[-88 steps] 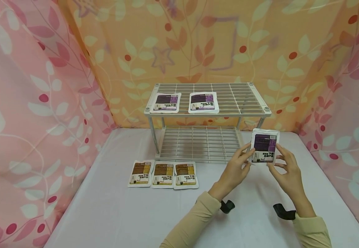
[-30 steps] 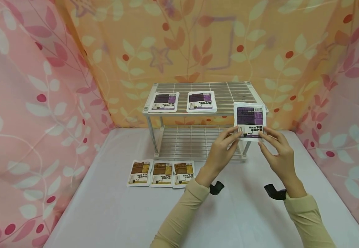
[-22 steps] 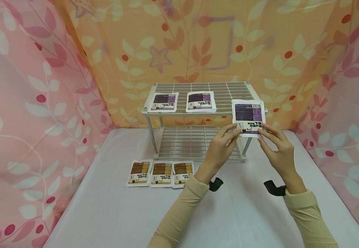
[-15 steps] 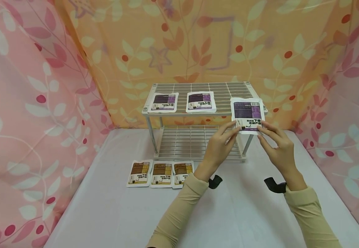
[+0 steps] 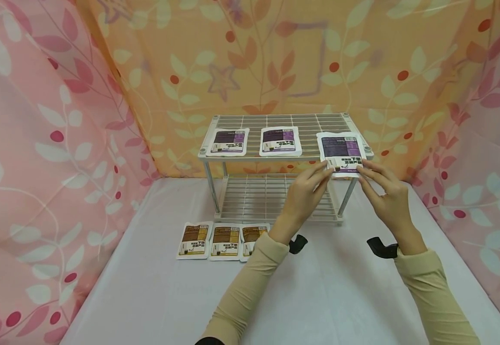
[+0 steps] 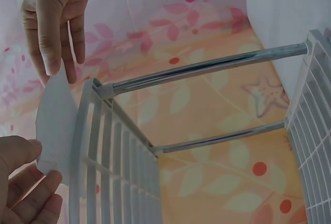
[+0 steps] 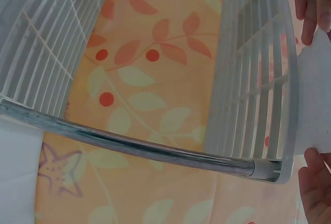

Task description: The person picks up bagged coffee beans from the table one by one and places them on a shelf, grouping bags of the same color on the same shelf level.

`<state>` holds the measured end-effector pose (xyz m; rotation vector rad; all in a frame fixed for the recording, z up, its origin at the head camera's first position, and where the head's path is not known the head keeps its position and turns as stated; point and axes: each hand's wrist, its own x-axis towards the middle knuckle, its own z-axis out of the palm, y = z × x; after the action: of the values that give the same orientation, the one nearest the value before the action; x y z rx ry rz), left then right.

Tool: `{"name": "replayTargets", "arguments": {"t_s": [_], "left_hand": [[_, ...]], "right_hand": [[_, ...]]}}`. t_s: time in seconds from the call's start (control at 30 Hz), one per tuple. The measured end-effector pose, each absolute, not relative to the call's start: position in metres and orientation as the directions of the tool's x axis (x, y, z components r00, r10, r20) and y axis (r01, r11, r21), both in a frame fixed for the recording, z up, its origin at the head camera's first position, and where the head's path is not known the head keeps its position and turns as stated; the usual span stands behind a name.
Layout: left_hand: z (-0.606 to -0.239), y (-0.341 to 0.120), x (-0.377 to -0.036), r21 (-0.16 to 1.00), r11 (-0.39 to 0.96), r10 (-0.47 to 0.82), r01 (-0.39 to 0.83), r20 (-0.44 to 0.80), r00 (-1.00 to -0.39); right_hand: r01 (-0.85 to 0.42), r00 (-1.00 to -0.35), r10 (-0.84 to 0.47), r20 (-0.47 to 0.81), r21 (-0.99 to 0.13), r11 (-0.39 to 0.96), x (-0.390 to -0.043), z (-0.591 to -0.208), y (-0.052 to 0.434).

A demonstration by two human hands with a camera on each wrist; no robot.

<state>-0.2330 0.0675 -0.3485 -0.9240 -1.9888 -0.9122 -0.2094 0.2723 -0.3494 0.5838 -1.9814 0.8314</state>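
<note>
Both hands hold a white packet with a purple label (image 5: 339, 149) by its near edge, over the right end of the wire rack's top shelf (image 5: 319, 125). My left hand (image 5: 326, 170) pinches the near left corner and my right hand (image 5: 363, 169) the near right corner. The left wrist view shows the packet's white underside (image 6: 56, 125) at the shelf's edge, with left-hand fingers (image 6: 23, 182) below it. The right wrist view shows the packet (image 7: 314, 100) beside the shelf's rim. Two more purple packets (image 5: 229, 142) (image 5: 280, 141) lie flat on the top shelf.
Three brown-labelled packets (image 5: 195, 240) (image 5: 225, 241) (image 5: 251, 234) lie in a row on the white table (image 5: 155, 297) before the rack. The lower shelf (image 5: 267, 196) is bare. Leaf-patterned cloth walls (image 5: 38, 143) close in the left, back and right.
Both hands have lifted the purple packet from low at the right of the rack up and left to the top shelf's right end, tilting it flatter.
</note>
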Motion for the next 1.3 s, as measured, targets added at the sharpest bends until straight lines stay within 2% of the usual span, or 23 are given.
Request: {"name": "replayTargets", "arguments": {"t_s": [0.63,0.83,1.3], "left_hand": [[-0.325,0.063,-0.247,0.262,0.536,0.377,0.803,0.776,-0.505],[-0.318,0.064,-0.249,0.255,0.588,0.406,0.767,0.727,-0.553],[-0.302,0.071,-0.254,0.131,0.706,0.466,0.696,0.655,-0.595]], "right_hand": [[-0.672,-0.520,-0.092,0.849,-0.341,0.657,-0.225,-0.333,0.266],[-0.662,-0.523,-0.082,0.848,-0.343,0.666,-0.231,-0.328,0.266],[-0.619,-0.532,-0.083,0.843,-0.320,0.717,-0.240,-0.320,0.265]]}}
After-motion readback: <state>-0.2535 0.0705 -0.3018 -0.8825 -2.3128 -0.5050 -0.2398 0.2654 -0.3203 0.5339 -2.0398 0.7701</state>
